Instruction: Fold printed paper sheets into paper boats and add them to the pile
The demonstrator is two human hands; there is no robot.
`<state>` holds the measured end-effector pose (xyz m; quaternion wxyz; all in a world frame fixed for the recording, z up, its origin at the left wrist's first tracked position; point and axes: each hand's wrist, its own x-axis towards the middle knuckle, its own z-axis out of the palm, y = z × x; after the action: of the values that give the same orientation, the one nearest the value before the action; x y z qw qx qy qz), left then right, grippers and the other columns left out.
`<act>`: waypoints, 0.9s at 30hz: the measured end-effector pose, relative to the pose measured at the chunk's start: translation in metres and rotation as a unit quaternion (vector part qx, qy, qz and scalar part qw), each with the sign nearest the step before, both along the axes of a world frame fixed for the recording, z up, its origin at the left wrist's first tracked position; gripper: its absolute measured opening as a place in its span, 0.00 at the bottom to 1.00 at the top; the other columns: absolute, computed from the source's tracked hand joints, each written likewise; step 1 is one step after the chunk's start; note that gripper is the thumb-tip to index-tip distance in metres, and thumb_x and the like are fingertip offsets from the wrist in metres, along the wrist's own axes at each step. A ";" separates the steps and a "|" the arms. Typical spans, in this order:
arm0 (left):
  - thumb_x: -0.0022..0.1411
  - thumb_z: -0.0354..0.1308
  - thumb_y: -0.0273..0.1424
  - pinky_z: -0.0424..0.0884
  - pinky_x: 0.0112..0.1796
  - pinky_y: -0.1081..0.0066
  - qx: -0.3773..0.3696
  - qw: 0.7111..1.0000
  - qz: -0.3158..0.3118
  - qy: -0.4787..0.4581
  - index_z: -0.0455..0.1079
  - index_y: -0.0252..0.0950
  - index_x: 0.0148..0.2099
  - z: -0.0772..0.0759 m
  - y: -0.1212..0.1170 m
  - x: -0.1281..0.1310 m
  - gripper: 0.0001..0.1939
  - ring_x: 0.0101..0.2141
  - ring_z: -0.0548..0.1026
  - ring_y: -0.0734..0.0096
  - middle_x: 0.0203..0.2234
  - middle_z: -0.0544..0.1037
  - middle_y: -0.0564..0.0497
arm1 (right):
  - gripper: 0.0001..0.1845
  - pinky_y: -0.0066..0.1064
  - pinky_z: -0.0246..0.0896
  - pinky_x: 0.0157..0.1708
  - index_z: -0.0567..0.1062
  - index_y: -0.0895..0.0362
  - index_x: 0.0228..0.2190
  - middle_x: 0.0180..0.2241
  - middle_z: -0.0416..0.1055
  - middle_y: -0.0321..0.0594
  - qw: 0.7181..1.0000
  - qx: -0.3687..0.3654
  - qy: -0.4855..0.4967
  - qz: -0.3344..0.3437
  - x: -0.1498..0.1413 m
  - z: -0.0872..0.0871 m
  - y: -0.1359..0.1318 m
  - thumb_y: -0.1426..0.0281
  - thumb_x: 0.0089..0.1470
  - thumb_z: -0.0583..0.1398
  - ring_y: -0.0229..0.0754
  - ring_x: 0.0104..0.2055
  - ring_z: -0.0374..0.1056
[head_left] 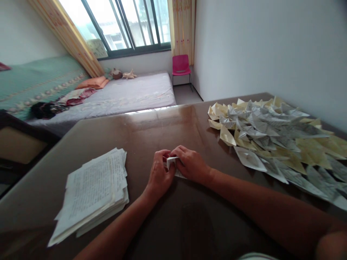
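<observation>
Between my two hands, just above the brown table, is a small folded sheet of paper, white with faint writing. My left hand grips its left side with curled fingers. From the right, my right hand closes on the paper's other side, fingers bent over its top. Most of the paper is hidden by the fingers, so its exact folded shape is not clear. A stack of handwritten sheets lies to the left of my left hand.
Many folded paper boats, white and cream, crowd the table's right side by the wall. Beyond the table stand a bed with a light sheet and a pink chair. A dark wooden chair is at the left edge.
</observation>
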<state>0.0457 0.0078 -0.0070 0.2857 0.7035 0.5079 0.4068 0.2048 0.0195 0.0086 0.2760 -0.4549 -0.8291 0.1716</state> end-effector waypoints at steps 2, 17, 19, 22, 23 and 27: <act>0.56 0.54 0.24 0.70 0.34 0.71 0.006 1.000 0.006 0.012 0.60 0.37 0.48 -0.002 0.000 -0.001 0.16 0.35 0.71 0.70 0.37 0.70 0.50 | 0.12 0.28 0.59 0.37 0.68 0.54 0.42 0.41 0.68 0.39 1.000 -0.006 0.016 -0.007 0.000 -0.002 0.000 0.73 0.54 0.56 0.39 0.37 0.67; 0.50 0.51 0.20 0.67 0.37 0.67 0.073 0.958 -0.085 0.263 0.65 0.39 0.36 -0.001 0.016 -0.023 0.12 0.38 0.68 0.65 0.35 0.70 0.51 | 0.12 0.30 0.58 0.42 0.72 0.54 0.37 0.39 0.68 0.39 0.991 -0.002 -0.034 0.131 0.029 -0.010 0.026 0.76 0.48 0.59 0.41 0.43 0.63; 0.54 0.51 0.21 0.68 0.39 0.66 0.092 0.947 -0.115 0.286 0.67 0.40 0.39 0.000 0.014 -0.029 0.12 0.41 0.68 0.64 0.37 0.72 0.50 | 0.14 0.32 0.59 0.45 0.73 0.53 0.38 0.41 0.69 0.39 0.985 -0.002 -0.054 0.164 0.038 -0.007 0.030 0.75 0.48 0.60 0.42 0.45 0.63; 0.61 0.50 0.25 0.69 0.42 0.66 0.112 0.931 -0.155 0.311 0.69 0.40 0.42 0.004 0.013 -0.037 0.10 0.43 0.68 0.64 0.41 0.74 0.50 | 0.15 0.33 0.60 0.46 0.76 0.50 0.41 0.43 0.70 0.39 0.979 -0.004 -0.060 0.196 0.046 -0.005 0.034 0.74 0.49 0.60 0.42 0.46 0.64; 0.62 0.49 0.26 0.69 0.42 0.66 0.117 0.926 -0.168 0.318 0.70 0.40 0.42 0.005 0.013 -0.039 0.10 0.44 0.68 0.64 0.41 0.74 0.50 | 0.15 0.33 0.60 0.46 0.77 0.50 0.41 0.43 0.70 0.39 0.977 -0.003 -0.060 0.202 0.048 -0.005 0.035 0.73 0.50 0.60 0.41 0.46 0.64; 0.66 0.47 0.28 0.69 0.44 0.65 0.148 0.900 -0.221 0.345 0.72 0.39 0.45 0.012 0.014 -0.046 0.13 0.44 0.68 0.64 0.43 0.75 0.49 | 0.15 0.32 0.61 0.46 0.78 0.48 0.42 0.42 0.71 0.38 0.973 -0.007 -0.066 0.221 0.052 -0.005 0.039 0.71 0.52 0.60 0.40 0.44 0.65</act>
<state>0.0000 0.0219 0.0046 0.0680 0.9282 0.3398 0.1353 0.2567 0.0581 0.0035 0.1725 -0.2726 -0.9243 0.2039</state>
